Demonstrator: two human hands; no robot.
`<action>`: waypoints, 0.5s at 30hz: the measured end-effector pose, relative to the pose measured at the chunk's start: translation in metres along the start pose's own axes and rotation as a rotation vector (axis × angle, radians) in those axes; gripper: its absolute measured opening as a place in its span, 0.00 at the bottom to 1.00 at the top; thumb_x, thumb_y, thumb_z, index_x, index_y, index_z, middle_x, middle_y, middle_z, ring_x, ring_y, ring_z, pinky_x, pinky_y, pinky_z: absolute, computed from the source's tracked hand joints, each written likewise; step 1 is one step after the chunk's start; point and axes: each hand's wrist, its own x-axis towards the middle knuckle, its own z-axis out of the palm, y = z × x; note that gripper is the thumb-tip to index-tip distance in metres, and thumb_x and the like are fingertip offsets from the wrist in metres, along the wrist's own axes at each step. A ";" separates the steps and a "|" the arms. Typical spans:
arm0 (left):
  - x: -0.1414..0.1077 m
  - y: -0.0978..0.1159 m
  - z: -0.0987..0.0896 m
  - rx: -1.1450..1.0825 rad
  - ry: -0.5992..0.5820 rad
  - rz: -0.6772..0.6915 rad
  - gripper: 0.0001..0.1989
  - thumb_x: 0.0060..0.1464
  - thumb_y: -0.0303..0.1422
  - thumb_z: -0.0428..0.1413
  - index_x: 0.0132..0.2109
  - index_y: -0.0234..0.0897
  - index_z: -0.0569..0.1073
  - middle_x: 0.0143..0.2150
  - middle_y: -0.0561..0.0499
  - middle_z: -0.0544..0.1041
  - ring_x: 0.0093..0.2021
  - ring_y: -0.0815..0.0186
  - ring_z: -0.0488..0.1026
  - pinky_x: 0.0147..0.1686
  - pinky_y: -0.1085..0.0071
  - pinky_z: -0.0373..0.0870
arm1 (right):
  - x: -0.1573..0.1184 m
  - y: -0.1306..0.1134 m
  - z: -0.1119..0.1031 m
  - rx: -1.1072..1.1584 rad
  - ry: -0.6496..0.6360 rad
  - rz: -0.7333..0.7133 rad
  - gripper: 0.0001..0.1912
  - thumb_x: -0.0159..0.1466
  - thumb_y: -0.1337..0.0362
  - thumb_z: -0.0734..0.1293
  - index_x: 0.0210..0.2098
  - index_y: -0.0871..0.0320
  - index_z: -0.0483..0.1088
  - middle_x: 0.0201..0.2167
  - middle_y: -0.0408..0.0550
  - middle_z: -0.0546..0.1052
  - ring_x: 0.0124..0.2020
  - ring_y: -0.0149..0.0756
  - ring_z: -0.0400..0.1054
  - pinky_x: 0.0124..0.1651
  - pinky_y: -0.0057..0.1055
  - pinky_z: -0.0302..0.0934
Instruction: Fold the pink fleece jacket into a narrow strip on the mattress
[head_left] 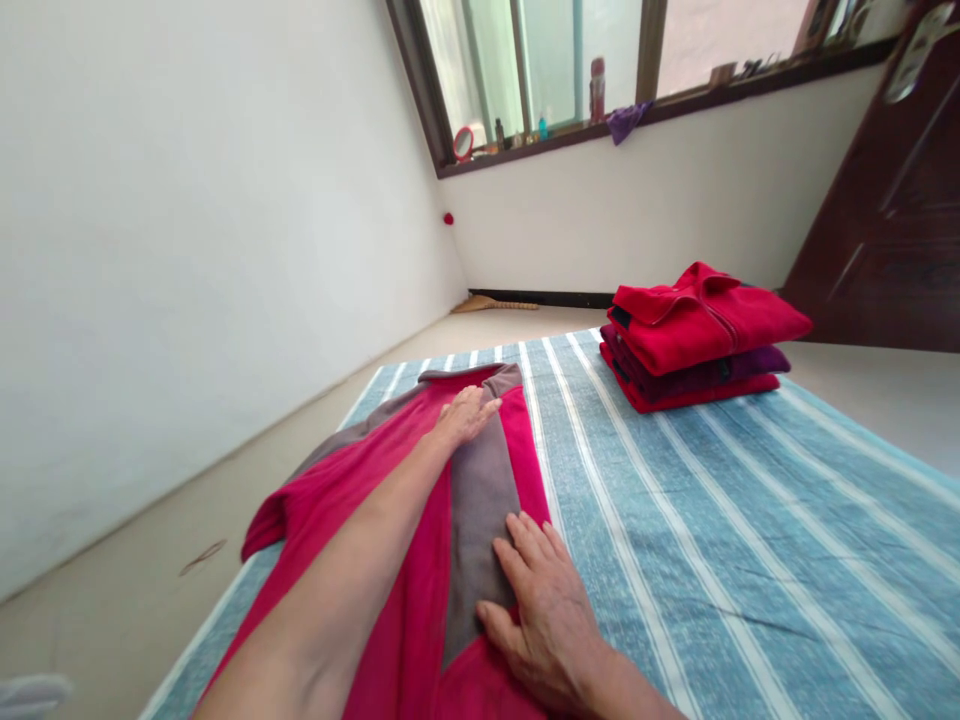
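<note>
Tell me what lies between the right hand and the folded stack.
Head view: only bare striped blue sheet lies between the right hand and the folded stack.

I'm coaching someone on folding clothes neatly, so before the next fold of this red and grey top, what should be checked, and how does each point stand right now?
1. Red and grey garment lies on the striped blue cloth: ok.
2. Left hand rests flat near the far end: ok.
3. Right hand presses flat on the grey panel: ok.
4. Left sleeve tucked in: not ok, it hangs past the cloth's edge.
5. Room on the cloth for folding: ok; the folded stack sits apart.
6. Underside smooth: cannot tell.
</note>
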 end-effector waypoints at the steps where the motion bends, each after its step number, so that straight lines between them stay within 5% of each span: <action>1: -0.008 -0.001 -0.003 -0.004 -0.010 0.020 0.21 0.62 0.44 0.49 0.52 0.29 0.68 0.57 0.36 0.71 0.58 0.54 0.66 0.57 0.59 0.61 | 0.000 0.000 0.000 0.002 -0.001 0.000 0.27 0.60 0.56 0.67 0.57 0.59 0.68 0.65 0.55 0.60 0.66 0.48 0.51 0.68 0.47 0.43; 6: -0.062 -0.005 -0.010 -0.037 -0.032 0.087 0.20 0.57 0.37 0.54 0.53 0.30 0.69 0.61 0.36 0.68 0.62 0.54 0.63 0.60 0.58 0.58 | -0.002 -0.001 0.001 0.006 0.016 0.004 0.26 0.60 0.58 0.66 0.57 0.59 0.69 0.64 0.54 0.61 0.66 0.48 0.51 0.68 0.46 0.43; 15: -0.143 0.017 -0.008 -0.188 0.127 0.176 0.08 0.55 0.29 0.52 0.39 0.38 0.75 0.56 0.44 0.74 0.59 0.59 0.68 0.59 0.58 0.64 | -0.004 -0.001 0.002 -0.010 0.042 -0.032 0.25 0.60 0.60 0.66 0.55 0.59 0.69 0.63 0.54 0.63 0.65 0.48 0.53 0.67 0.46 0.44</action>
